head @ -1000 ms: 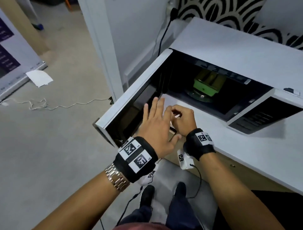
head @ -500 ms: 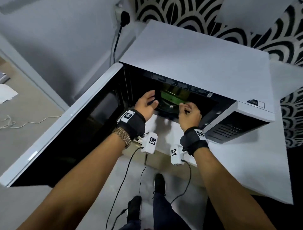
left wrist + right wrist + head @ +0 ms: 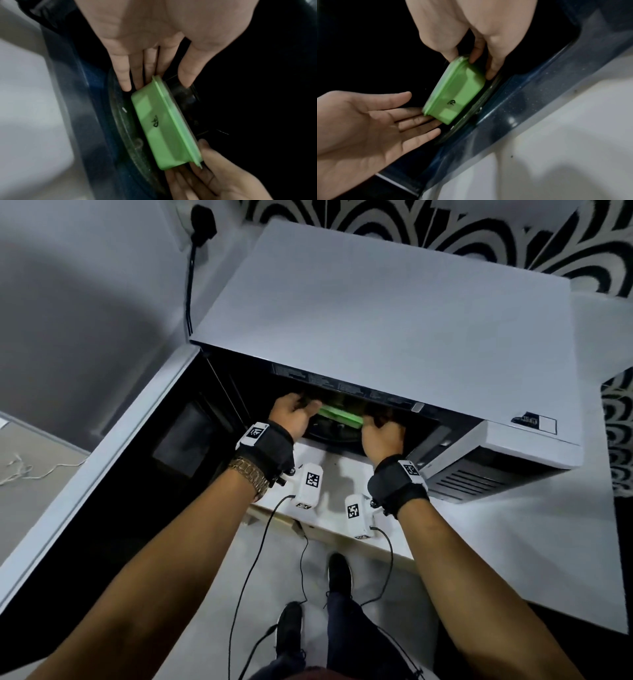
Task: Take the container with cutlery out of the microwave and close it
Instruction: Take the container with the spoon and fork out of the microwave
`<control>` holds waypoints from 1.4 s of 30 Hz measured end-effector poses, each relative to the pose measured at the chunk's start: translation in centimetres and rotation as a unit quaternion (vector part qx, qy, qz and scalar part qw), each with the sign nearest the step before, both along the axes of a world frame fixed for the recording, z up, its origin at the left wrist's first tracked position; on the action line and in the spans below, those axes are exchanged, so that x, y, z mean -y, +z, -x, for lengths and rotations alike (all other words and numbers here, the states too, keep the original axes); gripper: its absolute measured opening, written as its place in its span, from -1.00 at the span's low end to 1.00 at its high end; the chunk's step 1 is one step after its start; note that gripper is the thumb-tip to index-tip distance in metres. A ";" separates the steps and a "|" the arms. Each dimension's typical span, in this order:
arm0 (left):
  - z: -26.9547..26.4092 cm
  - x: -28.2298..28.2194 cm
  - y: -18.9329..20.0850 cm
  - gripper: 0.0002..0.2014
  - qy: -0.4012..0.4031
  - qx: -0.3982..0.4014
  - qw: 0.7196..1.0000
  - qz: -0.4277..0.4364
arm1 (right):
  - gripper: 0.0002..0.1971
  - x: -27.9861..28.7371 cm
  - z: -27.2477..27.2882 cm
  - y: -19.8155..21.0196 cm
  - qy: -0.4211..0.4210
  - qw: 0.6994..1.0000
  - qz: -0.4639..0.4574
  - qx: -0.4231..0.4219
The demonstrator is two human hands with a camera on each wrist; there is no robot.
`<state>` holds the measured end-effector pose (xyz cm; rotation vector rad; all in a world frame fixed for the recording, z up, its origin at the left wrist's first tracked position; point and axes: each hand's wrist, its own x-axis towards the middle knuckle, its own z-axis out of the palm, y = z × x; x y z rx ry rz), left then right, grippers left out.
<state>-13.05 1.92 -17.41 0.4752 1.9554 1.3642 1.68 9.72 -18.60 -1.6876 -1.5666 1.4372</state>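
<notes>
The left hand (image 3: 164,44) lies with straight fingers against the left end of the green container (image 3: 164,129), thumb over its rim, while the right hand (image 3: 464,33) has thumb and fingers curled round the right end; holding both short ends probably keeps it level so the cutlery, unseen here, stays put. The container sits on the glass turntable (image 3: 120,121) inside the microwave (image 3: 394,313). The low top edge of the opening overhangs both hands, and the door (image 3: 102,474) stands wide open at left, yet to be closed.
</notes>
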 end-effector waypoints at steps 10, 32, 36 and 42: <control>-2.1 8.5 0.3 -0.58 -0.025 -0.061 0.996 -0.059 | -0.82 7.6 -5.0 0.0 0.084 0.976 -0.084 -0.181; -11.2 14.3 -2.6 -0.33 -0.135 0.090 0.986 -0.024 | -0.70 14.7 -20.3 -2.9 0.027 0.983 -0.088 -0.160; -16.0 12.9 -3.6 -0.43 -0.165 0.042 0.985 0.013 | -0.72 13.0 -24.2 -4.7 0.003 0.987 -0.077 -0.138; -23.5 9.4 -4.8 -0.57 -0.188 0.054 0.980 0.031 | -0.76 8.3 -32.1 -5.9 -0.077 0.987 -0.050 -0.133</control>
